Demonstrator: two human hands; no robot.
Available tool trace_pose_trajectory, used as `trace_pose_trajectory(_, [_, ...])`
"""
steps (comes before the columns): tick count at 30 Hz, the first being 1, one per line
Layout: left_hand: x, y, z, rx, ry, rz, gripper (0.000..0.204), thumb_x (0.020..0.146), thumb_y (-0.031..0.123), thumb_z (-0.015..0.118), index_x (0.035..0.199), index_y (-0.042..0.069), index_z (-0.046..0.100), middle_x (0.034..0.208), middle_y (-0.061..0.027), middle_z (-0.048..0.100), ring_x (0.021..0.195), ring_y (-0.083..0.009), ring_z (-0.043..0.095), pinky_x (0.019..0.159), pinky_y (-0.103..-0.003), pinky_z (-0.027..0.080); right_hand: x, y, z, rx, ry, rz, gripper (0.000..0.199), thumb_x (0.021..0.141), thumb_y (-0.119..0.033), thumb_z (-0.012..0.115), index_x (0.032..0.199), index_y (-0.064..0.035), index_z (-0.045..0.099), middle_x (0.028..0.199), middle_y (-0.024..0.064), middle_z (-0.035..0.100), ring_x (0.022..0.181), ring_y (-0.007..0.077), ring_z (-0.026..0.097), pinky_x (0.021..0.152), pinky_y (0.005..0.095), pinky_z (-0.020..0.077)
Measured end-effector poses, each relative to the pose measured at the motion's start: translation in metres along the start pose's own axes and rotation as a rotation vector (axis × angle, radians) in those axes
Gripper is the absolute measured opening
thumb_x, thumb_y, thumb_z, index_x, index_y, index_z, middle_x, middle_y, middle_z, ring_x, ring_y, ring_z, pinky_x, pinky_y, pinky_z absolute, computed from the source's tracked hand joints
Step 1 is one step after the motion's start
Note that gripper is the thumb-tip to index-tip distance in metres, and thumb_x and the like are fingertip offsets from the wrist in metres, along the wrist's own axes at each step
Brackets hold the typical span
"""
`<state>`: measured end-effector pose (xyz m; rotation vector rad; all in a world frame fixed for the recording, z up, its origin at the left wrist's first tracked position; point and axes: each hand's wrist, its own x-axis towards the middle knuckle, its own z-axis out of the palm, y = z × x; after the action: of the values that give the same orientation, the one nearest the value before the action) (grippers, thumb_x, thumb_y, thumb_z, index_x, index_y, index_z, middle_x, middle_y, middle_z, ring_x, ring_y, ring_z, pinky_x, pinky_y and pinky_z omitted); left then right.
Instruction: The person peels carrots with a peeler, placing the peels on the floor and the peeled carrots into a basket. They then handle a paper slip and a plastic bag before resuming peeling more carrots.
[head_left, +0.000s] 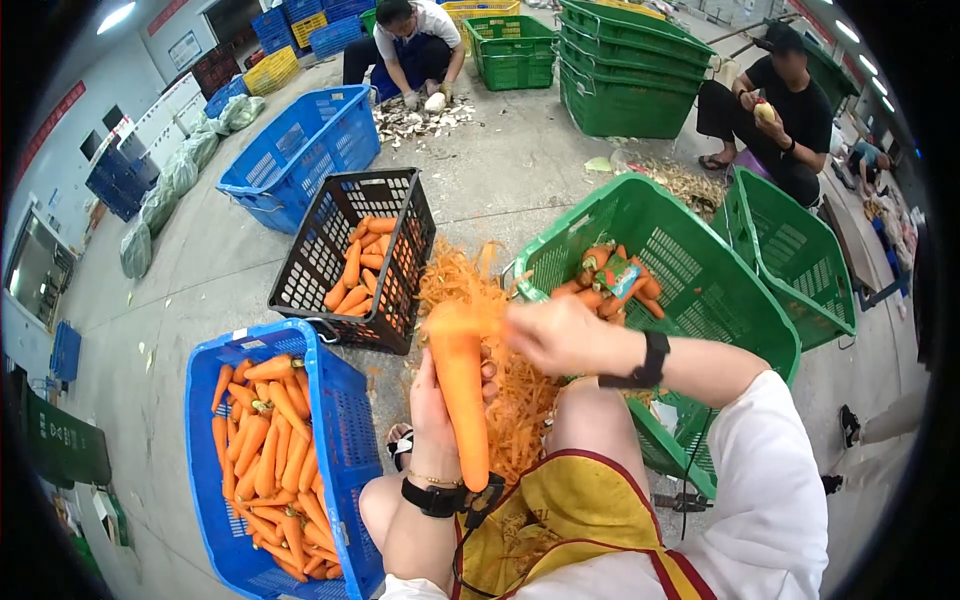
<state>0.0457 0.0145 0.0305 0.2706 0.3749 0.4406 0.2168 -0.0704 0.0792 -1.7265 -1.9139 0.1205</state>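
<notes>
Yellow apron [580, 500] is lying nearest. Beyond it, the left hand [432, 405] is gripping one carrot [464, 400] above peelings [522, 425]; the right hand [572, 336] is looking blurred, its grip being unclear. Much is seemingly done, but other carrots [650, 287] are probably waiting in the nearer right green basket [690, 295].

Around me I see a grey concrete floor [145, 400] crossed by seams. On my left, a pale wall [62, 168] carries a red banner [52, 125]; strip lights [116, 18] glow overhead on both sides.
</notes>
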Motion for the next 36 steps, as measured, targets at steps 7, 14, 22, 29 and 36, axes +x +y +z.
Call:
trace_pose_trajectory(7, [-0.002, -0.004, 0.004, 0.062, 0.115, -0.056, 0.058, 0.095, 0.054, 0.034, 0.116, 0.002, 0.048, 0.088, -0.0119, 0.049, 0.073, -0.02, 0.049, 0.054, -0.027, 0.045, -0.013, 0.015, 0.017, -0.021, 0.068, -0.053, 0.015, 0.084, -0.021, 0.058, 0.078, -0.0094, 0.05, 0.061, 0.0104, 0.056, 0.057, 0.0314, 0.059, 0.047, 0.0404, 0.0468])
trace_pose_trajectory(14, [0.001, -0.003, -0.003, -0.046, 0.062, 0.053, 0.056, 0.096, 0.05, 0.034, 0.117, 0.0, 0.047, 0.092, -0.0139, 0.051, 0.076, -0.0219, 0.049, 0.057, -0.03, 0.046, -0.016, 0.007, 0.017, 0.153, -0.026, -0.194, 0.016, 0.085, -0.021, 0.058, 0.078, -0.0086, 0.05, 0.061, 0.0122, 0.055, 0.055, 0.0313, 0.058, 0.046, 0.0397, 0.0465])
trace_pose_trajectory(22, [0.002, -0.005, -0.002, 0.041, 0.087, 0.051, 0.057, 0.095, 0.053, 0.032, 0.112, 0.002, 0.051, 0.087, -0.0116, 0.057, 0.072, -0.0211, 0.053, 0.057, -0.031, 0.048, -0.022, -0.001, 0.015, 0.249, -0.303, -0.352, 0.017, 0.085, -0.022, 0.059, 0.079, -0.0088, 0.051, 0.062, 0.0102, 0.055, 0.056, 0.0311, 0.059, 0.047, 0.0413, 0.0473])
trace_pose_trajectory(29, [0.002, -0.004, -0.002, 0.048, 0.121, 0.101, 0.053, 0.096, 0.049, 0.032, 0.112, 0.002, 0.048, 0.088, -0.0137, 0.054, 0.072, -0.0225, 0.052, 0.054, -0.029, 0.048, -0.029, 0.009, 0.021, 0.212, -0.166, -0.17, 0.015, 0.083, -0.019, 0.06, 0.078, -0.0078, 0.052, 0.063, 0.0116, 0.051, 0.056, 0.0302, 0.057, 0.048, 0.0394, 0.0459])
trace_pose_trajectory(36, [0.001, -0.004, -0.003, 0.014, 0.005, -0.048, 0.054, 0.096, 0.049, 0.032, 0.11, 0.001, 0.051, 0.093, -0.0143, 0.057, 0.075, -0.0234, 0.053, 0.057, -0.029, 0.048, -0.032, 0.01, 0.026, 0.081, -0.001, -0.151, 0.015, 0.083, -0.018, 0.059, 0.077, -0.0077, 0.051, 0.06, 0.0111, 0.052, 0.053, 0.0299, 0.057, 0.046, 0.0403, 0.0458])
